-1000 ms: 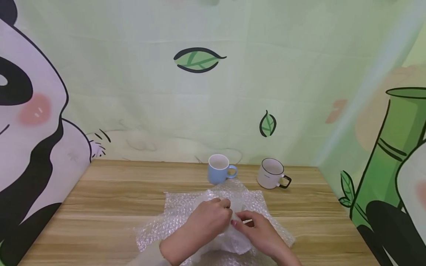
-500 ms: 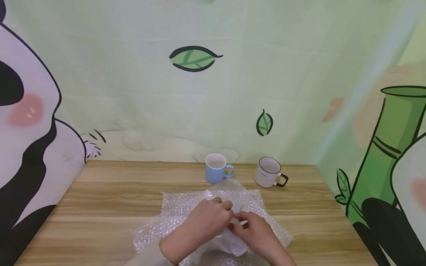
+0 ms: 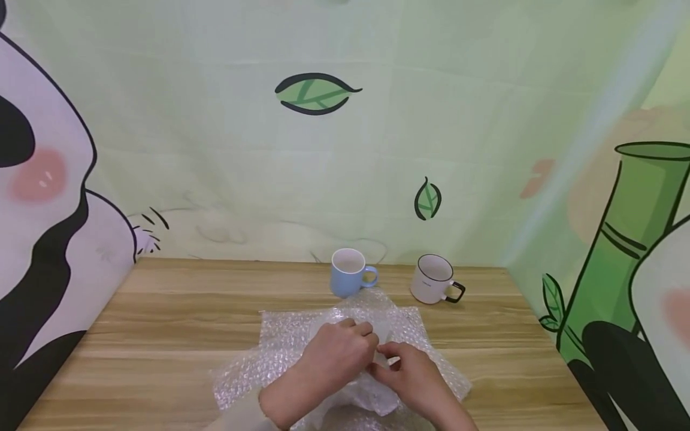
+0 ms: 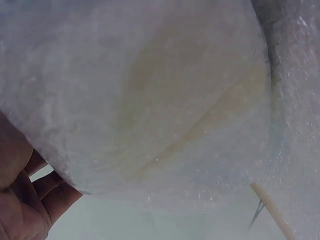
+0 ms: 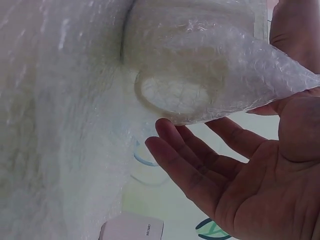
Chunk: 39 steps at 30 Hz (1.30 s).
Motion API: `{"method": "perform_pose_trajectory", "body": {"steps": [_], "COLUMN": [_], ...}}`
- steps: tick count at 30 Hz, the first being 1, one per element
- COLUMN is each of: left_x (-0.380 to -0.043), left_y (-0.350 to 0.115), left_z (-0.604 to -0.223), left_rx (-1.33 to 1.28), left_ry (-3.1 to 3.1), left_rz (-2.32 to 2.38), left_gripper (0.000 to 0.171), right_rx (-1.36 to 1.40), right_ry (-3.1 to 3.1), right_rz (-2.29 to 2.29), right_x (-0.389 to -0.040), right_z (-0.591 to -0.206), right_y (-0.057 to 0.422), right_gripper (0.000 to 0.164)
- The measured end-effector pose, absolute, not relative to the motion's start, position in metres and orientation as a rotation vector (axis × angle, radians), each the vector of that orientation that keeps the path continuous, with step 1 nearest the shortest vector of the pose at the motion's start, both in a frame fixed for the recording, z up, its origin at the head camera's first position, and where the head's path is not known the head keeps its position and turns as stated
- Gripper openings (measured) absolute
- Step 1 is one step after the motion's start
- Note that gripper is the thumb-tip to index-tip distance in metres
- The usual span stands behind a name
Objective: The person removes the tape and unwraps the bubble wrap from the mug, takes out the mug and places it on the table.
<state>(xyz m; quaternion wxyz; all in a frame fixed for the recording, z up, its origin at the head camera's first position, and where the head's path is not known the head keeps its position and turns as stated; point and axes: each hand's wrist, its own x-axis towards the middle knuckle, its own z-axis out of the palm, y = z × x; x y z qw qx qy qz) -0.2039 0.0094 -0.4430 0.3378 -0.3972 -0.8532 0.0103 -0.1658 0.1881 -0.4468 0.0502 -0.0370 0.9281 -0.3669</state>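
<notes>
A sheet of clear bubble wrap (image 3: 253, 374) lies on the table, gathered in the middle around a pale object. Through the wrap, the right wrist view shows a ring-shaped handle (image 5: 142, 95), like a mug's. My left hand (image 3: 339, 353) has its fingers curled on top of the bundle, gripping the wrap. Close beside it, my right hand (image 3: 417, 377) pinches wrap between thumb and forefinger. Its other fingers reach under the bundle in the right wrist view. The exact pinch point is partly hidden by the hands.
Behind the wrap stand a blue mug (image 3: 345, 280) and, to its right, a white mug (image 3: 429, 286) with a black rim and handle. Both are upright on the wooden table (image 3: 188, 293). A printed cloth backdrop (image 3: 215, 149) rises along the back edge.
Both hands stay close together on the bundle. The right thumb and fingers have shifted slightly at the wrap's edge. The head view has drifted a little, moving the background slightly left.
</notes>
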Motion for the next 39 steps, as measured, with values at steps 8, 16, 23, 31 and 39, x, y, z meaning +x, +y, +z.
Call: {"method": "perform_pose_trajectory", "body": {"steps": [8, 16, 23, 31, 39], "left_x": [-0.203, -0.205, -0.21, -0.211, -0.21], "left_y": [0.011, 0.015, 0.012, 0.001, -0.014], "left_z": [-0.444, -0.443, -0.441, -0.436, -0.423], "left_rx": [-1.037, -1.038, -1.015, -0.966, -0.841], "left_ry": [-2.24, -2.243, -2.317, -2.372, -2.465], "left_rz": [0.031, 0.04, -0.23, -0.633, -1.067], "left_gripper": [0.012, 0.014, 0.018, 0.007, 0.006], "right_rx": [-0.098, -0.125, -0.086, -0.093, -0.233], "right_ry": [2.779, 2.777, 2.763, 2.797, 2.938], "right_rz": [-1.151, -1.154, -1.193, -1.163, -1.22], "right_x": [-0.167, -0.167, -0.164, -0.164, -0.165], "right_z": [-0.45, -0.451, -0.449, -0.448, -0.453], "right_y": [0.189, 0.187, 0.189, 0.188, 0.183], "right_gripper": [0.04, 0.032, 0.047, 0.051, 0.052]}}
